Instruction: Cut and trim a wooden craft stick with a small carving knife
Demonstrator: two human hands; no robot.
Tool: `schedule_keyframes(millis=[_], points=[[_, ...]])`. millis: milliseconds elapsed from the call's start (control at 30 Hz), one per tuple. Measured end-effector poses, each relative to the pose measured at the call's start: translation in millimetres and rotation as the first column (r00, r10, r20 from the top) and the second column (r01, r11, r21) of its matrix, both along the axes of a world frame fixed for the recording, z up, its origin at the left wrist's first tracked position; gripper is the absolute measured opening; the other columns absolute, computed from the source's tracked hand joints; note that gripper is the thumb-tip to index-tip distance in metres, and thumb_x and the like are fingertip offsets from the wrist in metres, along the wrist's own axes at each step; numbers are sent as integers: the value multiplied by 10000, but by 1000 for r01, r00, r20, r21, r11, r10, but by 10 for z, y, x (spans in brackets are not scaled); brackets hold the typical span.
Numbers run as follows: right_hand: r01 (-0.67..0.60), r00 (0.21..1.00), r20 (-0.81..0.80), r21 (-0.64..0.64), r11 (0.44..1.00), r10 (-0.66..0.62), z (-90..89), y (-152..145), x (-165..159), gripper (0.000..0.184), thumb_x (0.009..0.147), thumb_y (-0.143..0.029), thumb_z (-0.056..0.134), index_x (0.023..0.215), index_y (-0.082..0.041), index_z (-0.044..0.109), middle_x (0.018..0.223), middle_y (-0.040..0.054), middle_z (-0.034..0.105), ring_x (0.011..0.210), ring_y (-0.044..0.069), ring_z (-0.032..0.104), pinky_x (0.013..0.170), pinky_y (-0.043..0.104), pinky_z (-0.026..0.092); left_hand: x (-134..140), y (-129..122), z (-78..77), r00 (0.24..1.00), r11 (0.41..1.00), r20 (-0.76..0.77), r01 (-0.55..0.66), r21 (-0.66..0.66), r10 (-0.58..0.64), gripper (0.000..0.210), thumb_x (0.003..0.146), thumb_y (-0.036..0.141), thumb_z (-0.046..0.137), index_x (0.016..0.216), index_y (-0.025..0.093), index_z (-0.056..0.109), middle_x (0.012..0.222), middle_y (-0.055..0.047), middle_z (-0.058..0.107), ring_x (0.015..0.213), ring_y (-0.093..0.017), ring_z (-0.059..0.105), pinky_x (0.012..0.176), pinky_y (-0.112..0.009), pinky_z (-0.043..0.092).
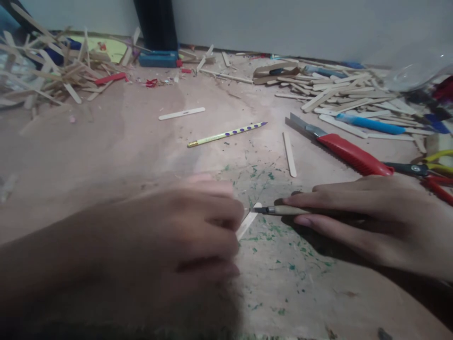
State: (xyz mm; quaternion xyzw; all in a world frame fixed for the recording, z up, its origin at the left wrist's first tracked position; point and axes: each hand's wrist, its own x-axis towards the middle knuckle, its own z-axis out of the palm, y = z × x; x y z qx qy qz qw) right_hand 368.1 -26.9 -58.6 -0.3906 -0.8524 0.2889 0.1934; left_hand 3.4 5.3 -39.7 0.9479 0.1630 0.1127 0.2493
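A popsicle stick (247, 224) lies slantwise on the table in front of me, its upper end showing and its lower end running to my left fingers. My left hand (201, 226), blurred, has curled fingers closed on that stick, though the contact is partly hidden. Between the thumb and fingers of my right hand (368, 222) is a carving knife (290, 210) with a pale wooden handle and a short metal blade. The blade's tip rests over the stick's upper end. Green specks and shavings (279, 262) are scattered around them.
Beyond my hands lie a spotted pencil (228, 134), loose sticks (182, 114) and a red-handled cutter (354, 153). Yellow-and-black scissors (415, 168) sit right of it. Stick piles (350, 94) fill the back right and back left (53, 71). A blue clamp-like base (159, 59) stands near the wall.
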Motion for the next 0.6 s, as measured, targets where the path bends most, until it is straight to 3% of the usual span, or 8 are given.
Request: schedule_keyframes(millis=[100,200,267,367,467,600], points=[[-28,1000,-7,34,999,28,54,52,-39,248,1293,-331,730,1380,-364,960,1242,-17,1013,877,186,963,788,264,786,23,-33,-50,994,996,65,-91,18,90,207,1256,174,726,1154,277,874,1199,-25,910,1122,-229,844,1090,-396,656],[-19,1000,-10,32,999,19,53,29,-5,254,1277,-331,746,1377,-381,974,1207,-11,1012,803,212,946,741,319,796,8,26,-149,990,988,105,-108,109,97,140,1223,203,778,1286,276,879,1378,-78,936,1295,-297,866,1261,-484,659],[13,1000,-5,56,998,-13,46,7,44,257,1285,-373,749,1394,-431,975,1162,-26,1010,746,208,924,668,320,766,-7,62,-220,994,984,82,-83,156,71,264,1241,268,779,1492,259,861,1625,-143,899,1560,-362,813,1430,-583,586],[20,999,40,130,991,-26,63,-24,114,250,1309,-400,753,1461,-468,939,1153,-52,1010,752,167,926,621,230,699,-16,67,-300,999,984,3,-39,176,40,490,1295,373,717,1764,231,736,1919,-190,732,1878,-409,604,1586,-691,431],[-6,998,55,185,983,-4,130,-63,153,244,1320,-368,757,1492,-460,904,1157,-73,1007,749,132,916,701,162,701,-3,39,-345,999,981,5,-52,187,52,562,1318,401,644,1840,193,661,1924,-189,730,1887,-401,603,1583,-666,451],[-10,983,175,366,931,-58,230,-107,160,239,1319,-460,753,1507,-485,899,1263,-60,1010,865,209,961,795,280,780,11,11,-354,996,972,54,-87,218,77,552,1319,377,603,1831,176,650,1930,-200,721,1839,-413,657,1557,-670,483]])
